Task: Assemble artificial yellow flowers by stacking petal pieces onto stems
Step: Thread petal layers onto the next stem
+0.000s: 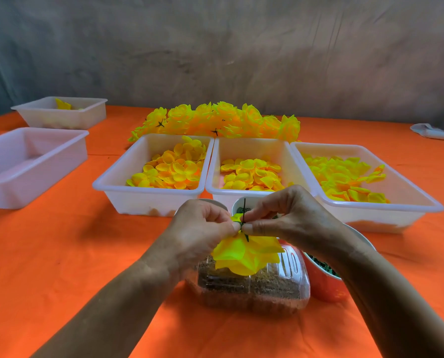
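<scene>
Yellow fabric petal pieces (246, 254) hang at six o'clock of the thin dark green stem (244, 215), pinched by left hand (202, 228) and right hand (280, 215); loose pinching may let petals slip off.

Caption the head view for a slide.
Both hands pinch a green stem threaded through yellow petal pieces, before three petal trays.

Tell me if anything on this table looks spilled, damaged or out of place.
Nothing stands out. Petals sit inside the three trays, finished flowers are piled behind them, and both hands, left hand and right hand, pinch the stem.
</scene>
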A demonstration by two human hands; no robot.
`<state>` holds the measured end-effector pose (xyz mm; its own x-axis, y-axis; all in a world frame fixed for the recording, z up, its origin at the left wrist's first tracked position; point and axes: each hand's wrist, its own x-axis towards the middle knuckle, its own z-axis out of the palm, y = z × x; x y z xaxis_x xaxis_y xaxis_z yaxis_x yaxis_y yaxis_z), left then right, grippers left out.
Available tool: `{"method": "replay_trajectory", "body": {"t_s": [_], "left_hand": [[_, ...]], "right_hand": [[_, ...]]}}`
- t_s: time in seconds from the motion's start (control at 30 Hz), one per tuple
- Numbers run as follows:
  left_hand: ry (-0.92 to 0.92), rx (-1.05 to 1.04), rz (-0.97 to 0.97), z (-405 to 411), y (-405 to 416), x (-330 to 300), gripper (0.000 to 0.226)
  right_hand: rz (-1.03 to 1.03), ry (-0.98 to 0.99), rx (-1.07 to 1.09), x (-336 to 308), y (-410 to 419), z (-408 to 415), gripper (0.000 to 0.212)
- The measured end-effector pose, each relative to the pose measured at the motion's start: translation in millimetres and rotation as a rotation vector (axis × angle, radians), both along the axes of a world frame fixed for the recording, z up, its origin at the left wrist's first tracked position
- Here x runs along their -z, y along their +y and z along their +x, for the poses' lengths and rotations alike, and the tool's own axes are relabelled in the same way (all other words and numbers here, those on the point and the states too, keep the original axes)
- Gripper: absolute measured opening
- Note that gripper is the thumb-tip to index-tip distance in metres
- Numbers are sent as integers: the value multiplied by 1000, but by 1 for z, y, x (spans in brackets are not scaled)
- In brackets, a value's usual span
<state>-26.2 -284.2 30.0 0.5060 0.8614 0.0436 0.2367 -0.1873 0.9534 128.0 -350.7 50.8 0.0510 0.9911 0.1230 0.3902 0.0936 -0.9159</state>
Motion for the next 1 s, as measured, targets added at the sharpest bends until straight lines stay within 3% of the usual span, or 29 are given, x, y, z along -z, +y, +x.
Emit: {"method": "replay_trajectory", "body": {"t_s": [0.1,0.2,0.53,0.7,1.0], "left_hand": [[-44,21,-191,2,3,-1,32],[-49,20,-255,4,5,-2,30],[-87,10,-202,3,1,2,40],[-14,5,-61,4,3,2,33],[86,6,2,5,2,4,36]], "right_hand": [[-14,-1,-22,-3,0,2,11],[-33,-38,-23,-5,0,4,10],[-27,-47,-37,2,3,5,4],[24,-98,-32,5,6,6,5],[-7,-185,20,17,8,7,20]]}}
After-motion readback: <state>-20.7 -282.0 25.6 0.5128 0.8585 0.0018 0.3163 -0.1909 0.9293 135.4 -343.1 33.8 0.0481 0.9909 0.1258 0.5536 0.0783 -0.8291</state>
